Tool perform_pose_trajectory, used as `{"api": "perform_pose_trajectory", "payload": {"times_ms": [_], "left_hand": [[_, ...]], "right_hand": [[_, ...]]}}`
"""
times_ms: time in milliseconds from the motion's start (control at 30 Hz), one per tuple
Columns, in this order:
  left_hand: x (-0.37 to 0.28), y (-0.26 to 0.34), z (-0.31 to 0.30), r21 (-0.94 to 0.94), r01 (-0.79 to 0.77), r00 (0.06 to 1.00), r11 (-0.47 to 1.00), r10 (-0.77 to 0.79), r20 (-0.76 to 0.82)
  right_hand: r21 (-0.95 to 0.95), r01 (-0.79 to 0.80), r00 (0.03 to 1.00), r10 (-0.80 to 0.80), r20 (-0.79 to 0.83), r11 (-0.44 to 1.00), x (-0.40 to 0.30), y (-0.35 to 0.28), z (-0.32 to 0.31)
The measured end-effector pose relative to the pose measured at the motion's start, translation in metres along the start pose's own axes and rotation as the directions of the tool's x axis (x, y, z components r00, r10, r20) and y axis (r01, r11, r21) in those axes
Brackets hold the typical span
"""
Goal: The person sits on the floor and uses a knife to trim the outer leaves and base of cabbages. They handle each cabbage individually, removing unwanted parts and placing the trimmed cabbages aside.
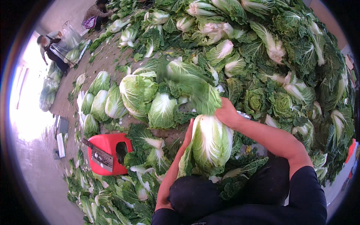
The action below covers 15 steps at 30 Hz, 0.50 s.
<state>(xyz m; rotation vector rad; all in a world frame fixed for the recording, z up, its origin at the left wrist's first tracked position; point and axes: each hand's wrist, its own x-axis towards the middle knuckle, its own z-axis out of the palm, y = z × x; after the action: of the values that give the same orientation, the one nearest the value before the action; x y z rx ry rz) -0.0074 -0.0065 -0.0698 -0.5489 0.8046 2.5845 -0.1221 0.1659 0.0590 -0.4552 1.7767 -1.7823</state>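
A large napa cabbage (212,143) stands upright between my forearms, just beyond my knees. My left hand (189,132) holds it along its left side, with most of the fingers hidden behind leaves. At its top, my right hand (227,114) grips a green outer leaf (204,94), which is blurred by motion and stretches away to the upper left. One loose outer leaf (184,157) hangs along the cabbage's left side. To the left, a cleaver (101,158) lies across a red plastic stool (121,138), with white scraps on its blade.
Several trimmed cabbages (98,104) lie in a group beyond the stool. Untrimmed cabbages (270,47) are heaped ahead and to the right. Discarded leaves (112,197) cover the floor at lower left. Two people (53,47) work at far left, one beside a plastic-lined cart (71,46).
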Motion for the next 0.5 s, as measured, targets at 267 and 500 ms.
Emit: {"api": "perform_pose_trajectory", "payload": {"times_ms": [267, 500], "left_hand": [[0.0, 0.004, -0.004, -0.098, -0.072, 0.997, 0.993, 0.074, 0.015], [-0.013, 0.003, 0.006, -0.132, -0.161, 0.987, 0.978, 0.155, -0.051]], "right_hand": [[0.756, 0.092, 0.995, -0.095, -0.039, 0.648, 0.0, -0.06, 0.008], [0.286, -0.003, 0.995, 0.031, -0.093, 0.958, 0.023, -0.049, -0.081]]}}
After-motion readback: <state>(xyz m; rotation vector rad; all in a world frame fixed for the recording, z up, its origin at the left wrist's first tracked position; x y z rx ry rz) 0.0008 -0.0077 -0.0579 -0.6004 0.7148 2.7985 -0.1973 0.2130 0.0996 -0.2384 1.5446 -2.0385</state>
